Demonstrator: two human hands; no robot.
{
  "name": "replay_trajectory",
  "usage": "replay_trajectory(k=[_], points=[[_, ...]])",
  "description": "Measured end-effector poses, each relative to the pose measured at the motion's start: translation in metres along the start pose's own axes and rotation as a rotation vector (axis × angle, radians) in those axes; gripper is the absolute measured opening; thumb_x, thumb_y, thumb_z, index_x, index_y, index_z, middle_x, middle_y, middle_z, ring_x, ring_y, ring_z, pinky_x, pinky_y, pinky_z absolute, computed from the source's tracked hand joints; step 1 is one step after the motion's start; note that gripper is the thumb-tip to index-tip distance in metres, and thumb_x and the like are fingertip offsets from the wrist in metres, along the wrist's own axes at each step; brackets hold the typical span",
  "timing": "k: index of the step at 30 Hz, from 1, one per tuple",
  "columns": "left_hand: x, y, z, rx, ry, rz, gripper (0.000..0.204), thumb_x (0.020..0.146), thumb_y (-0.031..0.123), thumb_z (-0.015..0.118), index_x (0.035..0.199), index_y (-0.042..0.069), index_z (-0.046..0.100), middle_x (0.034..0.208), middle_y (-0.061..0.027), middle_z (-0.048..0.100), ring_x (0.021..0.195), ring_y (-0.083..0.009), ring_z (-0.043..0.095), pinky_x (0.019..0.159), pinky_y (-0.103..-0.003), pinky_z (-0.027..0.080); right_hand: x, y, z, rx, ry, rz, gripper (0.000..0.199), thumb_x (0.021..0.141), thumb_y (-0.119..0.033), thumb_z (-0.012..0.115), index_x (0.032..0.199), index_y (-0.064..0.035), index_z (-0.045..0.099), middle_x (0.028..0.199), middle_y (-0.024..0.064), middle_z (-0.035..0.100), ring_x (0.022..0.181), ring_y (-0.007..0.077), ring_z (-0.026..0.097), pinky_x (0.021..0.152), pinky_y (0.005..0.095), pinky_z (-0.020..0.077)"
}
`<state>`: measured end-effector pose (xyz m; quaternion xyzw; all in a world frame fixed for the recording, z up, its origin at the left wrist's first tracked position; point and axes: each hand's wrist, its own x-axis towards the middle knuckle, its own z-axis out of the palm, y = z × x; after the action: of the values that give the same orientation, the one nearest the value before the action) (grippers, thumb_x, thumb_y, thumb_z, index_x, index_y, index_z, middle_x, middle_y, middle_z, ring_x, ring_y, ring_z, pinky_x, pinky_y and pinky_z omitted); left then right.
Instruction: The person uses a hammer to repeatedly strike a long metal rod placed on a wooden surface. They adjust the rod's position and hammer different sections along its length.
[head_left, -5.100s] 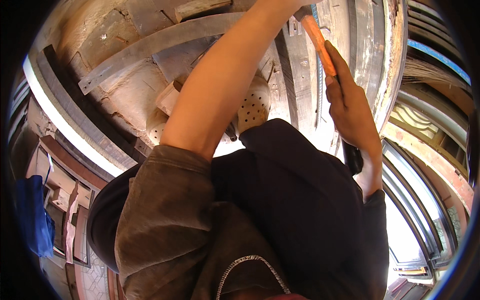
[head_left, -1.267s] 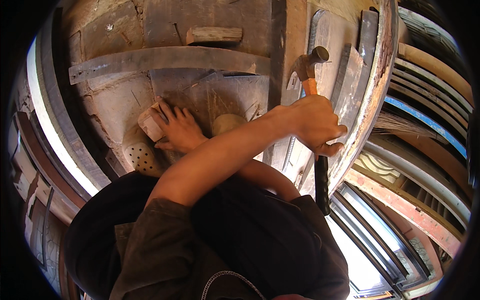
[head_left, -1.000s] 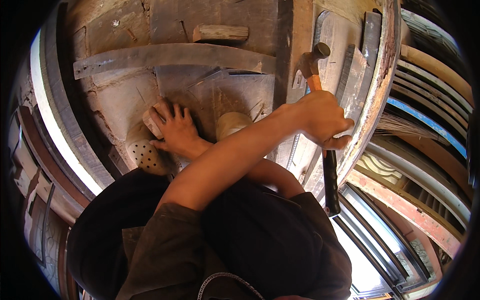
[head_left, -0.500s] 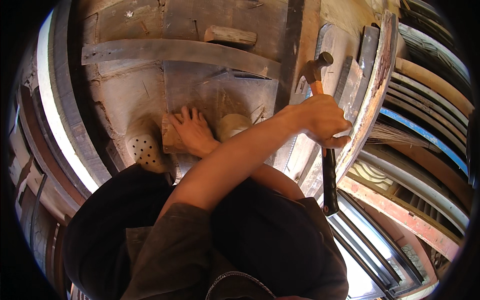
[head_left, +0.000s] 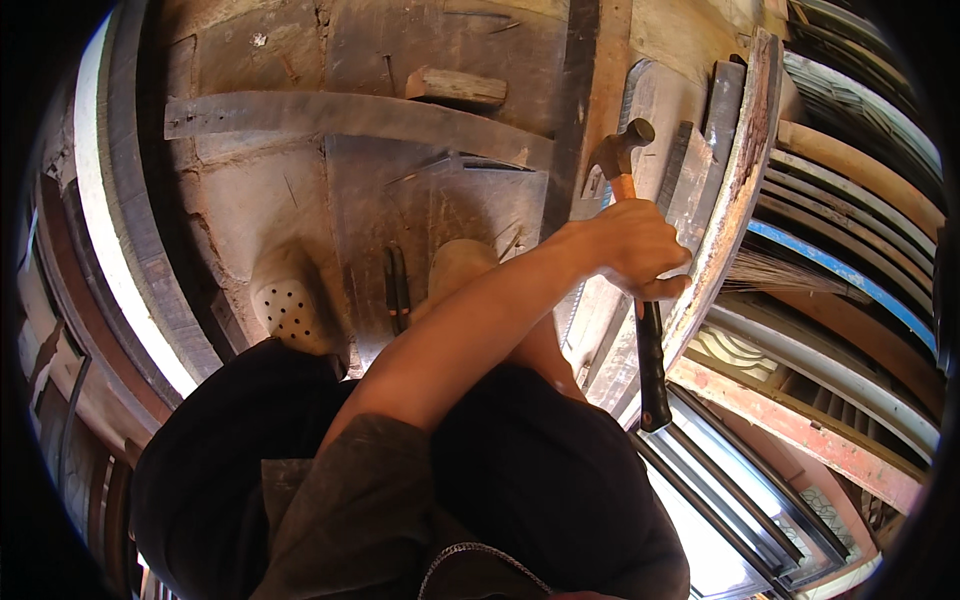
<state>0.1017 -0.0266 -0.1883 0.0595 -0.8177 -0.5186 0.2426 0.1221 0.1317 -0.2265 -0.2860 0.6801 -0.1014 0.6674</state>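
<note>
My left forearm crosses over to the right, and my left hand (head_left: 643,250) is wrapped round the upper handle of a claw hammer (head_left: 653,370). The hammer's metal head points up and away, with the black grip hanging toward me. My right forearm (head_left: 545,352) passes beneath the left one. The right hand is hidden there, so what it holds does not show. Between my feet lies a tool with two dark handles and orange ends (head_left: 397,285), its near part covered by my left forearm.
A curved-looking flat board (head_left: 360,120) lies across the floor, with a short wood offcut (head_left: 457,86) beyond it. Light perforated clogs (head_left: 292,310) are on my feet. Planks and frames (head_left: 840,230) are stacked on the right; a long white-edged beam (head_left: 110,240) runs along the left.
My right hand has left the floor between my feet and gone behind my left forearm. The wood block beneath it is out of sight, and the two-handled tool shows there. The hammer has shifted slightly.
</note>
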Motion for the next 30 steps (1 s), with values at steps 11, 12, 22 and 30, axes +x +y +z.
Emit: replay_trajectory(k=[11,12,22,30], points=[[-0.001,-0.001,0.001,0.011,0.019,-0.024,0.039,0.086,0.043,0.05,0.071,0.01,0.063,0.051,-0.0136,0.055,0.053,-0.0378,0.059,0.053,-0.049,0.044,-0.112,0.062,-0.058,-0.194,0.794,-0.367,0.068,0.072,-0.014,0.085,0.128,-0.0029,0.049,0.112,0.0117,0.059,0.103,0.0215,0.06,0.087,0.0349,0.0501],[-0.003,-0.002,0.004,0.004,0.048,-0.015,0.039,0.086,0.043,0.05,0.071,0.01,0.063,0.05,-0.0137,0.055,0.053,-0.038,0.058,0.053,-0.049,0.044,-0.107,0.065,-0.061,-0.409,0.724,-0.268,0.1,0.063,-0.025,0.091,0.143,-0.002,0.034,0.13,0.0176,0.043,0.12,0.0302,0.046,0.093,0.0395,0.046],[0.0,-0.004,0.006,-0.017,0.052,0.012,0.038,0.085,0.041,0.051,0.07,0.009,0.063,0.051,-0.0143,0.055,0.053,-0.0381,0.058,0.053,-0.05,0.043,-0.082,0.055,-0.026,-0.345,0.993,0.028,0.096,0.077,-0.054,0.073,0.141,0.0005,0.027,0.136,0.0272,0.033,0.132,0.0418,0.028,0.109,0.0526,0.0236],[0.003,-0.003,0.008,-0.024,0.076,0.037,0.035,0.083,0.039,0.054,0.07,0.008,0.063,0.049,-0.0135,0.055,0.049,-0.0368,0.058,0.051,-0.049,0.044,-0.122,0.087,-0.118,0.303,0.868,-0.1,0.083,0.085,-0.037,0.068,0.145,-0.0032,0.023,0.143,0.0121,0.034,0.122,0.0243,0.048,0.1,0.0378,0.0418]])
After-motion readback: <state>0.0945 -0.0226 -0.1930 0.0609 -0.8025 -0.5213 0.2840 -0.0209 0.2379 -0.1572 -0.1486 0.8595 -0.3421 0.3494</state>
